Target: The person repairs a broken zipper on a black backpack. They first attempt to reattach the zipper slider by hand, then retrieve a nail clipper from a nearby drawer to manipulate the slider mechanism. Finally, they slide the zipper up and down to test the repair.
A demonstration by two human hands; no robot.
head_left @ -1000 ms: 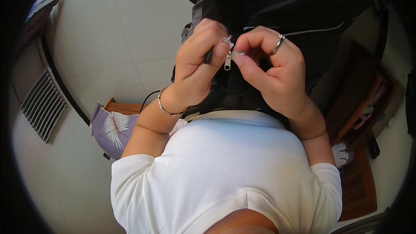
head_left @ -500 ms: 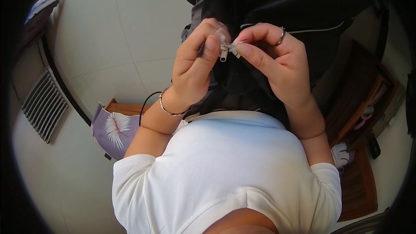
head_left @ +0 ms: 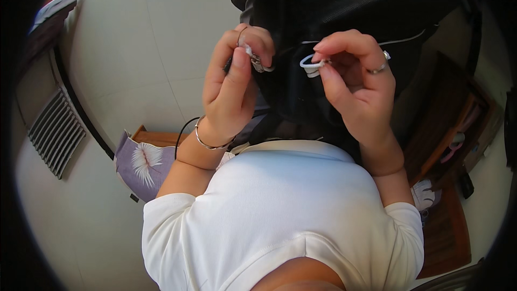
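A large black fabric bag (head_left: 344, 16) filled the twelve o'clock region, hanging in front of the person's white short-sleeved shirt (head_left: 285, 210), apparently raised to chest height so its fastenings sat within easy reach of both hands. At nine o'clock a pale tiled floor (head_left: 134, 48) spread out, with a lilac leaf-print cushion (head_left: 141, 163) at eight o'clock. The left hand (head_left: 229, 86), wearing a thin silver bangle (head_left: 207, 143), had its fingers (head_left: 237, 73) pressed together around a small silver metal zip pull (head_left: 258, 63), whose long axis I could not tell. The right hand (head_left: 358, 83) pinched a small white loop-shaped clip (head_left: 311, 64), its long axis roughly level, pointing toward nine o'clock, just apart from the pull.
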